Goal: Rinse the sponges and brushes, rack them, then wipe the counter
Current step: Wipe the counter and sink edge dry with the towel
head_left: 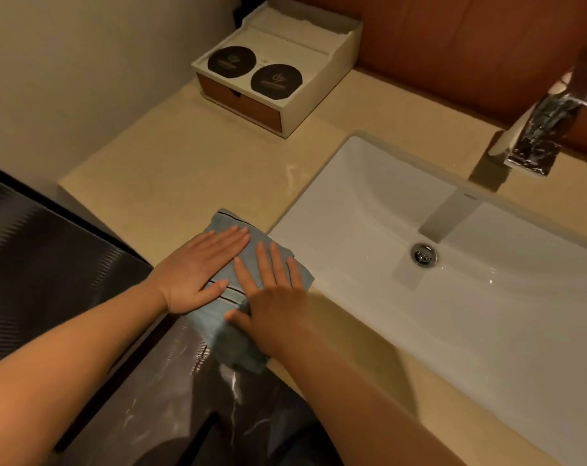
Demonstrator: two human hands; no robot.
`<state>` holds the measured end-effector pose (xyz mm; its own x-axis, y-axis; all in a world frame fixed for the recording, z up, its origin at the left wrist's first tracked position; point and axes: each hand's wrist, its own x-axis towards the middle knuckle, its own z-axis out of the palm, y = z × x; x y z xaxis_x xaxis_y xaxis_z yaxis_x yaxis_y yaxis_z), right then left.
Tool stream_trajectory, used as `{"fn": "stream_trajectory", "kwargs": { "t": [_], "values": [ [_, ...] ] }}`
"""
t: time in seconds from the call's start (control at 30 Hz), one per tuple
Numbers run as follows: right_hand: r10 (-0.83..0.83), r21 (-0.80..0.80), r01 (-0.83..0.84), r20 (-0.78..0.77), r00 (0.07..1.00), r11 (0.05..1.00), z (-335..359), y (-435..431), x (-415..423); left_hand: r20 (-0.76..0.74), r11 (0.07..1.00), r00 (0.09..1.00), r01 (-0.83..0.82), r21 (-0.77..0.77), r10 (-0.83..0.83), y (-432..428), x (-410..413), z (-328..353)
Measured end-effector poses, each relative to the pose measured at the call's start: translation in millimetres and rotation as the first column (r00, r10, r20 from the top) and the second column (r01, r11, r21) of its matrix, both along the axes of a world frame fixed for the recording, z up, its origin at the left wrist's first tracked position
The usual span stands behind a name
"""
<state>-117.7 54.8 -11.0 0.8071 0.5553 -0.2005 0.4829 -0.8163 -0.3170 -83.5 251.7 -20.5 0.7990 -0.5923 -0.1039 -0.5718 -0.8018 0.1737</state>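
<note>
Both hands flat, fingers straight, pressing cloth [241, 290] on counter [171, 163] front edge, just left of sink [403, 264]. Left hand [201, 267] on far-left part, right hand [272, 297] nearer sink. Cloth long axis runs front-to-back, near end overhangs edge. Unwiped counter lies beyond, toward box [278, 68].

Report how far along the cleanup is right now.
Done: rinsing and racking cannot be confirmed. No sponges, brushes or rack are in view, though the sink is wet. In hand: wiping, with the left hand and right hand pressed flat on the blue cloth at the counter front edge. Left: probably the stretch toward the white box, where a wet streak shows.
</note>
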Motion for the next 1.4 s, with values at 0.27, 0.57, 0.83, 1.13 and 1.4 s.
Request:
{"fn": "stream_trajectory", "kwargs": {
  "t": [0.27, 0.57, 0.83, 1.13, 1.4],
  "values": [
    [0.025, 0.048, -0.030, 0.107, 0.994, 0.998, -4.2, 57.8, 44.5, 0.017, 0.997, 0.997, -0.076, 0.002, 0.076, 58.1, 32.5, -2.8],
    [-0.010, 0.042, 0.002, 0.191, 0.981, 0.999, -17.0, 107.1, 73.6, 0.015, 0.996, 0.995, -0.095, 0.002, 0.095, 105.0, 61.2, -2.5],
    [0.016, 0.086, -0.038, 0.245, 0.969, 0.996, -23.4, 166.1, 111.5, 0.016, 0.990, 0.990, -0.141, 0.025, 0.140, 163.8, 94.5, -0.4],
    [0.039, 0.053, -0.056, 0.267, 0.963, 0.997, -23.4, 212.4, 145.3, 0.010, 0.981, 0.985, -0.173, 0.085, 0.172, 207.7, 124.3, 0.5],
    [0.110, -0.020, -0.109, 0.316, 0.942, 0.994, -9.5, 216.9, 158.8, 0.121, 0.793, 0.784, -0.605, -0.068, 0.609, 185.9, 81.9, 13.1]
  ]
}}
